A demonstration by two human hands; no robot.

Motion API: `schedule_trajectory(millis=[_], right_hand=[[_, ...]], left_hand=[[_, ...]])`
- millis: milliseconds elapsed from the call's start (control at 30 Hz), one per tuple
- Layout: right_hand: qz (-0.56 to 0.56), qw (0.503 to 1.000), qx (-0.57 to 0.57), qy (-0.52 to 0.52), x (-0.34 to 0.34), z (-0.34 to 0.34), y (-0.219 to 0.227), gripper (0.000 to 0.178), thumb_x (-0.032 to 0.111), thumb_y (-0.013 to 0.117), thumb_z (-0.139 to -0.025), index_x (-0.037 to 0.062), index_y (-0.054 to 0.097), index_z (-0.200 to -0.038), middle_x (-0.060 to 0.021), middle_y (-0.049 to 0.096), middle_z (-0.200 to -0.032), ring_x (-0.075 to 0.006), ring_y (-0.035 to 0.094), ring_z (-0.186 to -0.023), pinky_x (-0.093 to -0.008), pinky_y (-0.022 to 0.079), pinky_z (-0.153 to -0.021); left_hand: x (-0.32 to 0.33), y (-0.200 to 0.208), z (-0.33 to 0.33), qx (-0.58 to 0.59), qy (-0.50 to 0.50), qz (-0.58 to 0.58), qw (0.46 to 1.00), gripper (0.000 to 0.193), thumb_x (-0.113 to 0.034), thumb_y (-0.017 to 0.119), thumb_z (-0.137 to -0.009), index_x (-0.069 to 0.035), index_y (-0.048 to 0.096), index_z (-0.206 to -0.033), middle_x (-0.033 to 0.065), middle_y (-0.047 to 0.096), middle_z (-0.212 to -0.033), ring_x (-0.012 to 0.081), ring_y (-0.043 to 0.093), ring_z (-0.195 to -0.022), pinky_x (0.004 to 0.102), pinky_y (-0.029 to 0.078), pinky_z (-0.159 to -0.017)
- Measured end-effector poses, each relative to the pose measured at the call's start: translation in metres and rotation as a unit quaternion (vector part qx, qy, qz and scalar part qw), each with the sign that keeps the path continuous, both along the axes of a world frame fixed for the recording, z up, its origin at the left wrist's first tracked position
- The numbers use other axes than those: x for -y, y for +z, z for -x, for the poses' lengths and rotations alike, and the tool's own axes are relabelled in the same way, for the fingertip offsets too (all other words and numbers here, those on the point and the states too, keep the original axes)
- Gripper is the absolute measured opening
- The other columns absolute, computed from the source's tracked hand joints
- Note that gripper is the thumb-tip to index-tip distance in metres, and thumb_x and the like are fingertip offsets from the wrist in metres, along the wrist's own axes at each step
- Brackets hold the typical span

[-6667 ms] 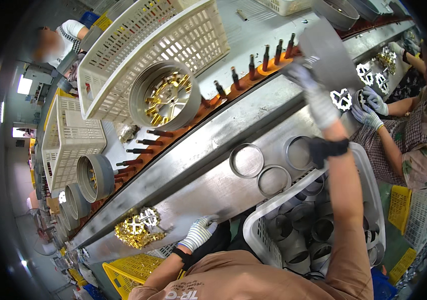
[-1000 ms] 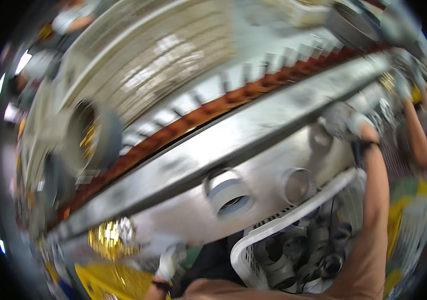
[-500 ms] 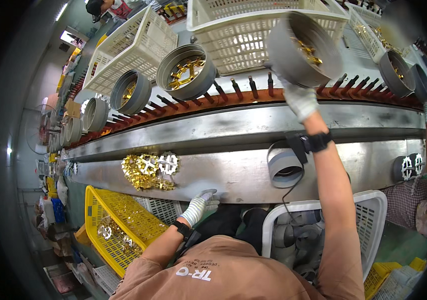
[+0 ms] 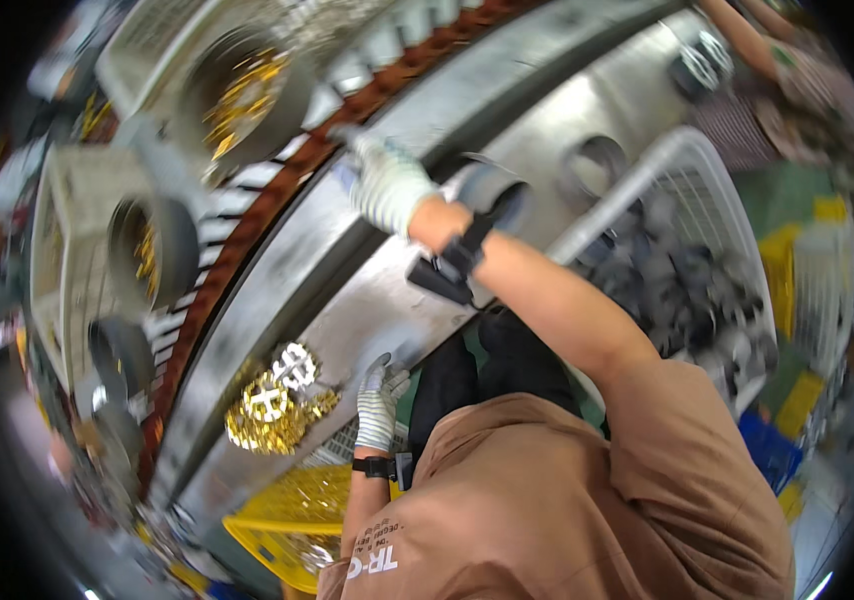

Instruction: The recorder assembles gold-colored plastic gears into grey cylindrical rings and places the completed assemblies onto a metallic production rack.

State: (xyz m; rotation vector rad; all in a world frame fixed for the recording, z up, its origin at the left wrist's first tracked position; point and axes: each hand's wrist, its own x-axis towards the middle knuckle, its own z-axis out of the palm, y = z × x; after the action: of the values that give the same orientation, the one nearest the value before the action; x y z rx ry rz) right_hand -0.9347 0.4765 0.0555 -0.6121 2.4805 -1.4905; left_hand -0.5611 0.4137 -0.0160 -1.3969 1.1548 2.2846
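My right hand [image 4: 382, 185], in a white striped glove and blurred, reaches over the metal ledge beside the conveyor. Its fingers look apart, with nothing seen in them. Beyond them, on the conveyor side, is a grey round shell [image 4: 294, 105] holding gold toothed pieces [image 4: 237, 105]. Under my right wrist a grey ring [image 4: 499, 192] sits on the metal bench [image 4: 367, 320]. My left hand [image 4: 379, 405], also gloved, is open at the bench's near edge, its fingers stretched out. Close to it lies a heap of gold pieces [image 4: 272, 425] with silver-white toothed ones [image 4: 297, 367].
More grey shells [image 4: 172, 250] stand along the conveyor's row of pegs, before white crates [image 4: 57, 230]. A white basket [image 4: 747, 215] of grey parts is at my right, a yellow crate [image 4: 257, 530] below left. Another person's arm [image 4: 747, 40] is at upper right.
The view has swung round and blurred. My right hand, earlier at a grey shell over the conveyor, is now apart from it and drawn back. My left hand stays by the bench edge.
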Motion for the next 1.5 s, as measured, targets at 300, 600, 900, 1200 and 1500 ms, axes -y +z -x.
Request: schedule_trajectory(millis=[300, 600, 900, 1200, 1500], right_hand=[[-0.171, 0.947, 0.134, -0.238, -0.394, -0.206, 0.043, 0.03, 0.004, 0.059, -0.088, 0.008, 0.067, -0.116, -0.0203, 0.069, -0.109, -0.0391, 0.065, -0.103, -0.0444, 0.052, -0.09], [-0.279, 0.667, 0.337, -0.604, -0.56, -0.437, 0.084, 0.043, 0.021, 0.063, -0.091, 0.0092, 0.058, -0.133, -0.0228, 0.065, -0.123, -0.0374, 0.062, -0.117, -0.0416, 0.049, -0.1], [-0.357, 0.716, 0.433, -0.415, -0.762, -0.345, 0.025, 0.077, 0.036, 0.077, -0.075, 0.0036, 0.053, -0.141, -0.022, 0.063, -0.129, -0.0369, 0.058, -0.122, -0.0424, 0.044, -0.105], [-0.205, 0.753, 0.369, -0.506, -0.682, -0.347, 0.03, 0.037, 0.014, 0.078, -0.08, -0.0042, 0.069, -0.111, -0.0222, 0.073, -0.1, -0.0355, 0.07, -0.093, -0.0374, 0.053, -0.088], [-0.191, 0.92, 0.241, -0.241, -0.441, -0.131, 0.111, 0.053, 0.033, 0.075, -0.086, -0.0036, 0.061, -0.121, -0.0257, 0.066, -0.113, -0.0423, 0.063, -0.103, -0.0464, 0.05, -0.092]], left_hand=[[-0.087, -0.007, 0.24, -0.042, -0.276, 0.052, 0.959, 0.107, -0.025, 0.072, -0.092, -0.019, -0.012, -0.158, 0.0149, 0.052, -0.134, 0.0281, 0.06, -0.112, 0.0457, 0.056, -0.089], [-0.162, -0.139, 0.466, -0.206, -0.43, 0.284, 0.832, 0.049, -0.016, 0.045, -0.103, -0.005, 0.036, -0.15, 0.0198, 0.05, -0.139, 0.0363, 0.062, -0.109, 0.0457, 0.063, -0.075], [-0.177, 0.024, 0.394, -0.071, -0.51, 0.432, 0.74, 0.013, -0.008, 0.049, -0.096, 0.003, 0.056, -0.097, 0.0144, 0.062, -0.064, 0.0228, 0.063, -0.048, 0.038, 0.054, -0.044], [-0.171, -0.033, 0.369, 0.1, -0.399, 0.241, 0.879, 0.038, -0.023, 0.048, -0.103, -0.003, 0.048, -0.136, 0.0215, 0.069, -0.106, 0.0308, 0.073, -0.07, 0.0389, 0.061, -0.052], [-0.215, -0.04, 0.45, -0.114, -0.263, -0.07, 0.956, 0.074, -0.016, 0.061, -0.097, -0.01, 0.017, -0.156, 0.0253, 0.047, -0.139, 0.0369, 0.054, -0.125, 0.0471, 0.05, -0.105]])
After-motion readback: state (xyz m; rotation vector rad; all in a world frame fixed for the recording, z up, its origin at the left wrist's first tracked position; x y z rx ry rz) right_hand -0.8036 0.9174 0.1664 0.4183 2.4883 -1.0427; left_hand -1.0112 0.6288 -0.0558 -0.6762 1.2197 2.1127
